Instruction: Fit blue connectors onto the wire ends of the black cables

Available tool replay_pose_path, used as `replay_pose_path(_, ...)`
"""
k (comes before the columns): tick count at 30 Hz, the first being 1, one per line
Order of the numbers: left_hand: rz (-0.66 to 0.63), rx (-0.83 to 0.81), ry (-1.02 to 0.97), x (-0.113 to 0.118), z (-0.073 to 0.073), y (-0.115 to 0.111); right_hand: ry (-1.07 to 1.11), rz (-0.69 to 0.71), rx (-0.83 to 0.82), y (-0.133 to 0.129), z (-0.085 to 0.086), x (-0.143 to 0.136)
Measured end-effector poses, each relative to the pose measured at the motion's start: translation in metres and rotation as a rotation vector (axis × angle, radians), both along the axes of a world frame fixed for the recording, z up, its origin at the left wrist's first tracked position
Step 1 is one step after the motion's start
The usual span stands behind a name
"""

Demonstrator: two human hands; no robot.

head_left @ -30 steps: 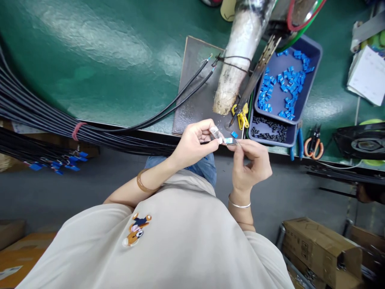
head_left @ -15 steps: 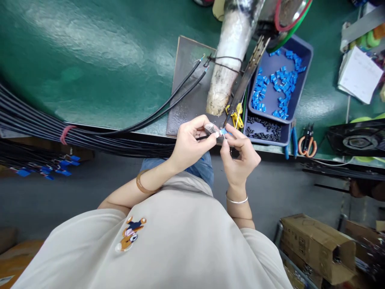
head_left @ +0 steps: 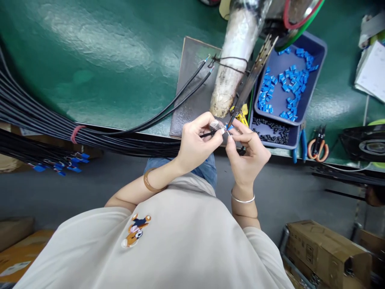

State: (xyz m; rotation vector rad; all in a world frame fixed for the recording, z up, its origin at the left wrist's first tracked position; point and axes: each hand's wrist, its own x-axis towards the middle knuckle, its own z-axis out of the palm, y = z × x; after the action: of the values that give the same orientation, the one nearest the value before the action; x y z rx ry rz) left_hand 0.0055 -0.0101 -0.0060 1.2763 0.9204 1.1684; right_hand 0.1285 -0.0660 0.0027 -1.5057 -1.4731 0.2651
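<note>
My left hand [head_left: 198, 138] is closed on the end of a black cable [head_left: 207, 134], its thumb and forefinger pinched near the stripped wires. At my right hand's [head_left: 248, 148] fingertips is a small blue connector [head_left: 229, 127], partly hidden by the fingers. A thin pale wire end shows beside the right thumb. The dark soldering iron [head_left: 251, 78] slants down from the upper right, its tip at the connector; whether it touches is hard to tell. A crumpled, clear-looking piece [head_left: 215, 124] sits by my left fingers.
A blue-grey tray [head_left: 320, 52] holds several blue connectors, above another tray [head_left: 294, 141] of small black parts. Pliers [head_left: 317, 146] lie to the right. A wrapped white tube [head_left: 230, 66] stands over the dark board [head_left: 188, 86]. Bundled black cables [head_left: 48, 116] run along the green bench edge.
The whole view has shifted, so the bench and hands appear farther right. The soldering iron's tip and the blue connector now look closer together. Both hands keep their grips.
</note>
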Motion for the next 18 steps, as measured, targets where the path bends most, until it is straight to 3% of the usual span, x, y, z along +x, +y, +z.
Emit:
replay_pose_path(8, -0.002, -0.011, 0.024, -0.0017, 0.0041, 0.0001, -0.058, 0.027, 0.009, 0.0001, 0.0037, 0.0004)
replay_pose_path(18, 0.018, 0.028, 0.096, -0.0001, -0.001, -0.0031, -0.099, 0.018, 0.021, 0.0017, 0.0018, 0.0055)
